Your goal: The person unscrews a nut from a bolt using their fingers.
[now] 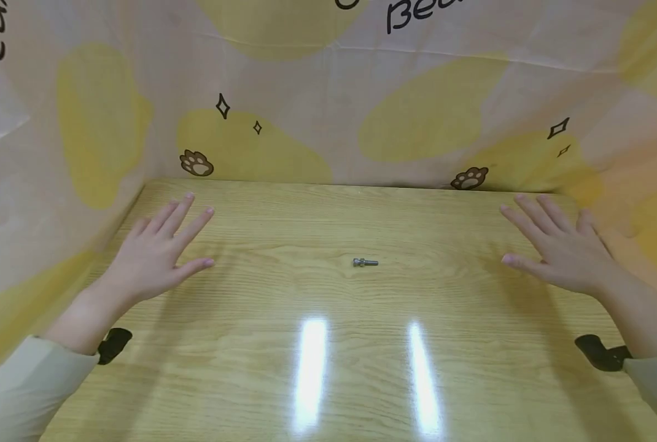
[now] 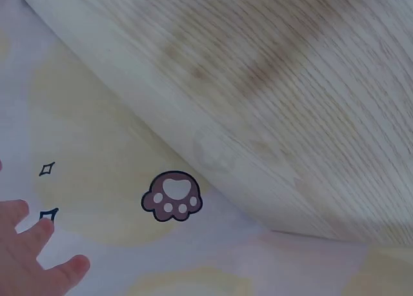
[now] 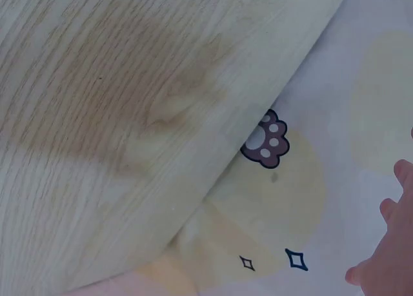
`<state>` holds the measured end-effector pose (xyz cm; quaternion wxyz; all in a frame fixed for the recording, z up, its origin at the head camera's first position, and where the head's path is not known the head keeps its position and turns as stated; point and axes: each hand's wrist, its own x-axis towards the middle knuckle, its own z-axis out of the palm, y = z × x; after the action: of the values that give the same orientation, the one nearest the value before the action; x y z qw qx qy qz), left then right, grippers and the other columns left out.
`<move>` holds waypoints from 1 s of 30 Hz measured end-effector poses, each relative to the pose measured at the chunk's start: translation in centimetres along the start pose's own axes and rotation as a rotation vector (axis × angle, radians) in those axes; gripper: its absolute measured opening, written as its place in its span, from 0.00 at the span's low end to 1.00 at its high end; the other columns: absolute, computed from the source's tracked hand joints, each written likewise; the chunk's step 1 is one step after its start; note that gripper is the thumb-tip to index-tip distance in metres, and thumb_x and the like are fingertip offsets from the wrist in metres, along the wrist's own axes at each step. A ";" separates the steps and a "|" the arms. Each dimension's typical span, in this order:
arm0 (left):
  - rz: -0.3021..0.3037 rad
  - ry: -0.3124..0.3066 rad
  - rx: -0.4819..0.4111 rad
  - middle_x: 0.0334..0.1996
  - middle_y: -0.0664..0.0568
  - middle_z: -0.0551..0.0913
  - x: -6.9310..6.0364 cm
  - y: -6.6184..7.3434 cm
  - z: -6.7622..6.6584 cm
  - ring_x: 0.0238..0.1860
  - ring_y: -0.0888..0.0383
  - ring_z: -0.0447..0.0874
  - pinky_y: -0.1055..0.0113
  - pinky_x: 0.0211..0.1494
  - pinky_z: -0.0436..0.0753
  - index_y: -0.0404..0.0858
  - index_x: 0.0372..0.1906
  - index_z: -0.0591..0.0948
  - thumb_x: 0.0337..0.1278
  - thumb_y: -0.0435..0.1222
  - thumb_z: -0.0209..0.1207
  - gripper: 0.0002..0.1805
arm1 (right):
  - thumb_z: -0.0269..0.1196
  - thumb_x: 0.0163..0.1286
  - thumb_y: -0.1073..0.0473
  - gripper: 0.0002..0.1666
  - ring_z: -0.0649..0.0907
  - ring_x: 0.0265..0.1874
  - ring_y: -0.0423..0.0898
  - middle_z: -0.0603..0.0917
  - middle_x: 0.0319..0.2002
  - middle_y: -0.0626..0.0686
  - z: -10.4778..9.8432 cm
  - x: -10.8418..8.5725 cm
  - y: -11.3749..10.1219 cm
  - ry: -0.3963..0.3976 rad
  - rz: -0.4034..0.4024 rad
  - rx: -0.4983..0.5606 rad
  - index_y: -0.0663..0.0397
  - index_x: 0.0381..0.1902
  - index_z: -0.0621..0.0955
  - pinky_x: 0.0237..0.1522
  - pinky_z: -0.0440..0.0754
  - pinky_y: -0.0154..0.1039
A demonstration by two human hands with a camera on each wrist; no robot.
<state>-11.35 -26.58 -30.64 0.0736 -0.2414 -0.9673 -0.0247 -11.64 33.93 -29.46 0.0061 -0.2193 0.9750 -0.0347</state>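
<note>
A small silver bolt (image 1: 365,263), with what looks like a nut on its shank, lies on its side near the middle of the wooden table. Its thicker end points left in the head view. My left hand (image 1: 154,248) hovers over the left part of the table, fingers spread and straight, holding nothing. On the opposite side my right hand (image 1: 563,252) is spread the same way, also holding nothing. Both hands are well apart from the bolt. Each wrist view catches only part of a hand: left fingers (image 2: 39,235) and right fingers (image 3: 387,209).
The wood-grain table (image 1: 251,319) reflects two bright light strips near its front. A printed cloth (image 1: 328,92) with paw prints and yellow patches stands along the back and both sides. A black wrist mount (image 1: 114,345) shows at the left cuff, another mount (image 1: 602,353) at the right.
</note>
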 end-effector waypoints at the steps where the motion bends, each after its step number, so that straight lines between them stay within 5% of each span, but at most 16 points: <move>1: 0.004 0.010 -0.002 0.73 0.45 0.45 0.1 0.1 0.1 0.68 0.37 0.51 0.30 0.58 0.57 0.52 0.73 0.51 0.57 0.58 0.54 0.42 | 0.57 0.65 0.40 0.50 0.34 0.71 0.55 0.36 0.74 0.51 0.0 0.0 0.0 0.001 -0.003 -0.001 0.37 0.74 0.41 0.54 0.15 0.66; 5: 0.051 0.097 -0.038 0.70 0.42 0.54 0.3 0.4 0.3 0.63 0.34 0.59 0.31 0.56 0.61 0.49 0.71 0.58 0.58 0.58 0.53 0.39 | 0.59 0.63 0.40 0.50 0.40 0.71 0.58 0.44 0.74 0.55 0.2 0.2 -0.1 0.035 -0.032 0.004 0.37 0.74 0.44 0.57 0.22 0.71; 11: 0.169 0.272 -0.214 0.56 0.36 0.73 1.4 1.8 0.6 0.53 0.36 0.72 0.40 0.52 0.72 0.36 0.60 0.72 0.53 0.42 0.64 0.30 | 0.70 0.54 0.52 0.44 0.66 0.59 0.65 0.68 0.61 0.64 0.5 0.9 -0.9 0.174 -0.108 0.188 0.53 0.66 0.66 0.54 0.61 0.68; 15: 0.094 0.237 -0.404 0.52 0.42 0.77 2.0 3.2 0.7 0.48 0.44 0.77 0.48 0.44 0.79 0.36 0.55 0.76 0.48 0.32 0.67 0.25 | 0.72 0.52 0.59 0.36 0.74 0.50 0.56 0.78 0.52 0.59 0.7 1.4 -1.7 0.232 -0.095 0.289 0.57 0.59 0.74 0.45 0.74 0.49; 20: -0.004 0.137 -0.559 0.48 0.46 0.81 2.6 4.5 1.1 0.42 0.51 0.80 0.57 0.38 0.82 0.37 0.49 0.80 0.53 0.34 0.65 0.17 | 0.70 0.56 0.60 0.26 0.75 0.39 0.37 0.82 0.41 0.49 0.9 1.8 -2.9 0.241 -0.011 0.364 0.50 0.54 0.79 0.35 0.71 0.25; 25: -0.042 0.059 -0.654 0.46 0.46 0.82 3.6 5.7 1.9 0.39 0.53 0.82 0.57 0.39 0.82 0.38 0.47 0.82 0.54 0.35 0.64 0.14 | 0.68 0.59 0.59 0.20 0.75 0.36 0.32 0.81 0.39 0.48 1.1 2.6 -3.9 0.191 0.044 0.484 0.49 0.50 0.81 0.37 0.72 0.23; 30: -0.038 -0.009 -0.714 0.45 0.47 0.83 4.9 7.3 3.0 0.39 0.56 0.81 0.59 0.40 0.82 0.38 0.47 0.82 0.52 0.35 0.65 0.15 | 0.66 0.61 0.60 0.17 0.77 0.35 0.35 0.82 0.39 0.48 2.1 3.9 -4.5 0.148 -0.001 0.539 0.52 0.49 0.81 0.37 0.75 0.24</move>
<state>-12.59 -17.61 -32.80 -0.0203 -0.2341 -0.9023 -0.3614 -13.13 28.06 -31.19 -0.0072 -0.2072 0.9283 -0.3088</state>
